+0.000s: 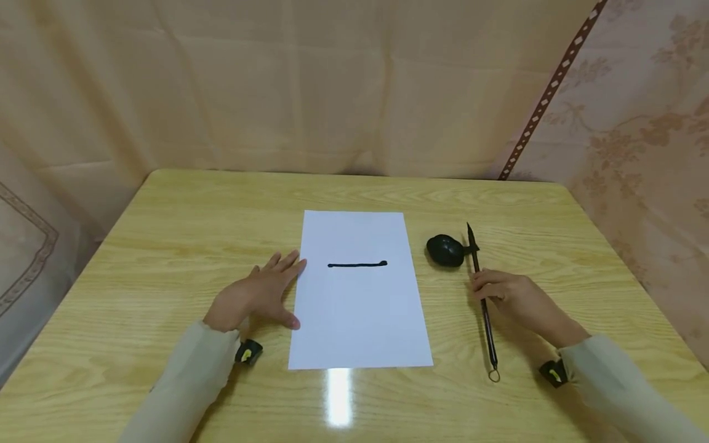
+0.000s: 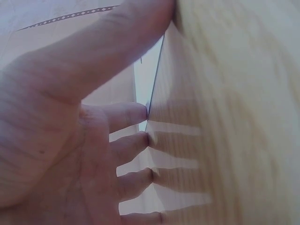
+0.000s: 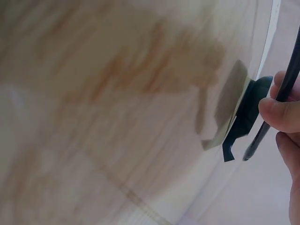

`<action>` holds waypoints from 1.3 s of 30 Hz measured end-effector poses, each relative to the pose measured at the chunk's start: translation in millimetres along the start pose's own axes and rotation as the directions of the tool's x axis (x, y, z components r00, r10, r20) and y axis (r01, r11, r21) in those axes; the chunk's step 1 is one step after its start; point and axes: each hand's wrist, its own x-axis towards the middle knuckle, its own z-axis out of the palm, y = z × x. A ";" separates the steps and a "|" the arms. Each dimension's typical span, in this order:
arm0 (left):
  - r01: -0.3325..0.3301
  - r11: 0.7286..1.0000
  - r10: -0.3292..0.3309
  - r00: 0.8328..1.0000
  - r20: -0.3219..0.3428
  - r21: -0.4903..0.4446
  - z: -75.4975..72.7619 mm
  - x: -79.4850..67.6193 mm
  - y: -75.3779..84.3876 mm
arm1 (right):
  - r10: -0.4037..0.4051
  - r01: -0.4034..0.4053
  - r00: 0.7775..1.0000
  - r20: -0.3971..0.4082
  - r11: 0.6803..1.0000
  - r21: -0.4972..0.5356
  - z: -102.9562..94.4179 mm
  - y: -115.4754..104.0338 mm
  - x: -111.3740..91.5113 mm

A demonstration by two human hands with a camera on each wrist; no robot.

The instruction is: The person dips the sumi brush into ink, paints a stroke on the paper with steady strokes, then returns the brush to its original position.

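A sheet of white paper (image 1: 360, 320) lies on the table with one horizontal black stroke (image 1: 357, 265) across its upper half. My left hand (image 1: 257, 295) rests at the paper's left edge, fingers spread and thumb tip on the margin. In the left wrist view the fingertips (image 2: 136, 185) touch down along the tabletop. My right hand (image 1: 523, 301) pinches a dark writing brush (image 1: 487, 326) by its shaft, bristle end pointing away, hanging loop toward me. Left of the brush sits a small black ink dish (image 1: 445, 250); its short handle meets the brush in the head view.
The wood-grain table (image 1: 194, 203) has rounded far corners. Behind it hangs a beige curtain (image 1: 332, 86), with patterned cloth (image 1: 653, 123) at the right. Small dark wrist cameras (image 1: 249, 352) sit at both cuffs. A light glare falls below the paper.
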 end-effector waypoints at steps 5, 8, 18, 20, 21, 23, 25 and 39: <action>-0.001 1.000 0.001 1.000 -0.002 0.001 -1.7 0.2 0.1 | 0.029 -0.030 0.999 0.016 0.999 0.041 2.8 0.2 -0.5; 0.000 1.000 0.000 1.000 -0.003 -0.007 -1.9 0.5 0.3 | 0.035 -0.035 0.999 0.023 0.999 0.008 4.7 0.9 -1.2; -0.008 0.999 0.008 1.000 0.002 -0.032 0.3 0.7 -0.2 | 0.076 -0.067 0.995 0.067 0.990 -0.127 2.6 -3.8 1.5; -0.008 0.999 0.009 1.000 0.003 -0.037 0.4 0.9 0.0 | 0.082 -0.071 0.994 0.077 0.988 -0.136 1.5 -4.3 1.5; -0.009 0.999 0.009 1.000 0.003 -0.038 0.5 1.0 -0.1 | 0.084 -0.072 0.993 0.085 0.988 -0.134 1.2 -4.1 1.3; -0.008 0.999 0.008 1.000 0.003 -0.035 0.2 1.0 0.3 | 0.085 -0.071 0.991 0.103 0.989 -0.128 0.9 -3.3 0.2; -0.007 0.999 0.007 1.000 0.004 -0.034 -0.2 0.9 0.4 | 0.088 -0.075 0.989 0.118 0.991 -0.113 0.9 -2.4 -1.2; -0.005 1.000 0.005 1.000 0.000 -0.019 1.7 -0.8 -1.2 | 0.141 -0.127 0.979 0.148 0.986 -0.105 0.5 -6.9 -5.6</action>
